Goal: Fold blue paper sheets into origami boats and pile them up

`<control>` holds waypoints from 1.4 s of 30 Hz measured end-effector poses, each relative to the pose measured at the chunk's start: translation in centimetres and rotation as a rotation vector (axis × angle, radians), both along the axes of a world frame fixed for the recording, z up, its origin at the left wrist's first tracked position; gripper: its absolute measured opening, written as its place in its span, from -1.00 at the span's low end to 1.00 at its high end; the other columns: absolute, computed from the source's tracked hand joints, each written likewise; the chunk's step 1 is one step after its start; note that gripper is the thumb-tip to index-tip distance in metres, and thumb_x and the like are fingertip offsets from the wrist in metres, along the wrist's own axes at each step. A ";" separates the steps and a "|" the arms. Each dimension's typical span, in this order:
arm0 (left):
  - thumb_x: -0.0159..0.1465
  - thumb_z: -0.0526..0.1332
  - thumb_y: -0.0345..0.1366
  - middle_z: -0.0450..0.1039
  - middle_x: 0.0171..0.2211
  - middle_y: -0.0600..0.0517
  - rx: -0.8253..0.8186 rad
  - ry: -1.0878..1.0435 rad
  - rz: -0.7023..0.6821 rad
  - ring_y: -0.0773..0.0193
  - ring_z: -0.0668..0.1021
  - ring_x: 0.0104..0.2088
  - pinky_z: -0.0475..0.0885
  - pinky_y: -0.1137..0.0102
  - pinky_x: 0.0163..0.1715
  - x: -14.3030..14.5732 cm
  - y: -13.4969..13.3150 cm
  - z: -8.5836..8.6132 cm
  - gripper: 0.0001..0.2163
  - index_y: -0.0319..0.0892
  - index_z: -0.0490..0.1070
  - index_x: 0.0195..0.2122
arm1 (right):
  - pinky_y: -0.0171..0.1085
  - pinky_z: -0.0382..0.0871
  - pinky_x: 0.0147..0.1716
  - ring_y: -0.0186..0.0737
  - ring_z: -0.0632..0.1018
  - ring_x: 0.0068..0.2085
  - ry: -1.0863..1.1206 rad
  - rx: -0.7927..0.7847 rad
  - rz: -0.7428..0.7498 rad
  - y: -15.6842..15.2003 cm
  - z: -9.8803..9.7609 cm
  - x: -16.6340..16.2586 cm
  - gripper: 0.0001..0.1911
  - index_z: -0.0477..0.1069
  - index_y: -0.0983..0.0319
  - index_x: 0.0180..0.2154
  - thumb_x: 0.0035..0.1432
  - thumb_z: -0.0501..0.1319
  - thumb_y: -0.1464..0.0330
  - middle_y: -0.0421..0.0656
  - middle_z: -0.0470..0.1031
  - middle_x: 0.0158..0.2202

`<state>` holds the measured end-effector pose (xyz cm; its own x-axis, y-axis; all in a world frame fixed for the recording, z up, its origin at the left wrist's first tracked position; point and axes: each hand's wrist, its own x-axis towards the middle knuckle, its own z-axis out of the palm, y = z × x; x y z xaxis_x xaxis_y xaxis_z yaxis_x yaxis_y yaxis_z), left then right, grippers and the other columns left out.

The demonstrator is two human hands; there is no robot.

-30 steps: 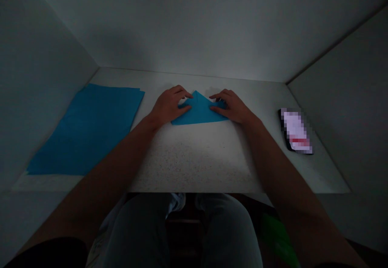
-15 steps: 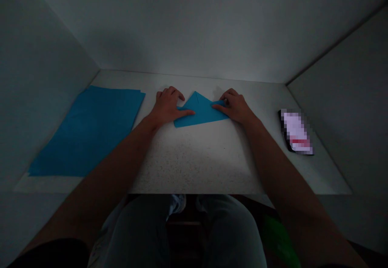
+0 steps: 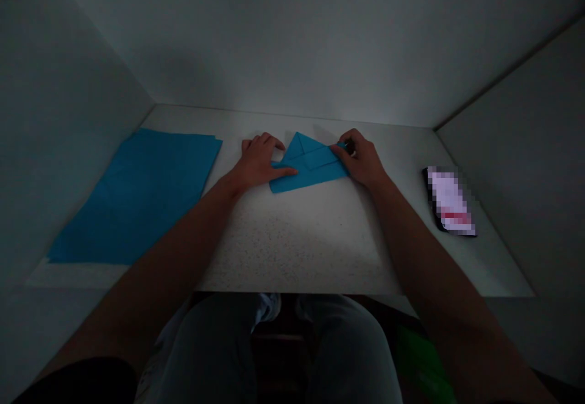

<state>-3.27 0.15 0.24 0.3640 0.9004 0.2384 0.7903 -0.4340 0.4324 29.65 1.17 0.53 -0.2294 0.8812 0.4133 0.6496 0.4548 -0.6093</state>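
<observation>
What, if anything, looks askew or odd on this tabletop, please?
Only small things: the stack of blue paper at left isn't squared up, with edges mismatched at its far right corner, and the smartphone at right looks pixelated, hiding its screen. The folded blue paper looks untorn where visible.

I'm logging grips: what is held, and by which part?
The right hand pinches the folded blue paper at its right end; the left hand only lays its thumb on the left part.
</observation>
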 end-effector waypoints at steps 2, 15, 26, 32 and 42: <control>0.23 0.54 0.26 0.49 0.20 -0.20 -0.008 0.022 -0.025 -0.30 0.47 0.29 0.26 -0.13 0.35 0.0 -0.1 0.2 -0.34 -0.06 0.51 0.17 | -0.06 0.45 -0.19 -0.07 0.50 -0.27 0.048 0.035 -0.021 0.0 0.1 -0.1 -0.68 0.46 0.08 -0.08 0.44 0.31 -0.02 -0.15 0.53 -0.28; 0.54 0.27 -0.06 0.69 -0.05 -0.02 0.127 -0.104 -0.087 0.01 0.64 0.01 0.28 -0.02 0.31 0.6 -0.5 2.0 -0.79 -0.02 0.60 0.02 | -0.04 0.53 -0.10 -0.03 0.58 -0.13 0.150 0.212 -0.147 1.4 -0.5 0.8 -0.53 0.48 0.06 0.04 0.54 0.16 -0.17 -0.09 0.52 -0.17; 0.33 0.43 -0.21 0.78 0.02 0.05 0.003 -0.035 -0.439 0.03 0.71 0.07 0.38 0.03 0.29 0.6 -0.9 1.8 -0.82 0.13 0.78 -0.08 | 0.10 0.50 0.07 0.07 0.62 -0.08 0.040 0.122 -0.108 1.2 -0.6 0.8 -0.51 0.60 0.06 -0.05 0.53 0.17 -0.16 -0.02 0.69 -0.13; 0.41 0.45 -0.04 0.79 0.01 0.02 -0.042 -0.095 -0.476 0.07 0.73 0.04 0.47 0.07 0.24 0.5 -0.1 1.4 -0.85 0.09 0.78 -0.17 | 0.36 0.28 0.27 0.37 0.54 0.29 -0.299 -0.004 0.107 0.7 -1.4 0.4 -0.53 0.69 0.00 0.15 0.48 0.25 -0.10 0.06 0.67 0.30; 0.24 0.57 0.11 0.49 0.31 -0.20 -0.080 0.029 -0.005 -0.30 0.42 0.39 0.25 -0.14 0.43 0.2 -0.6 1.0 -0.39 -0.05 0.58 0.23 | 0.43 0.17 0.40 0.50 0.43 0.43 -0.396 -0.116 0.104 -0.2 -0.1 0.1 -0.16 0.49 0.03 0.46 0.37 0.26 -0.26 0.13 0.50 0.47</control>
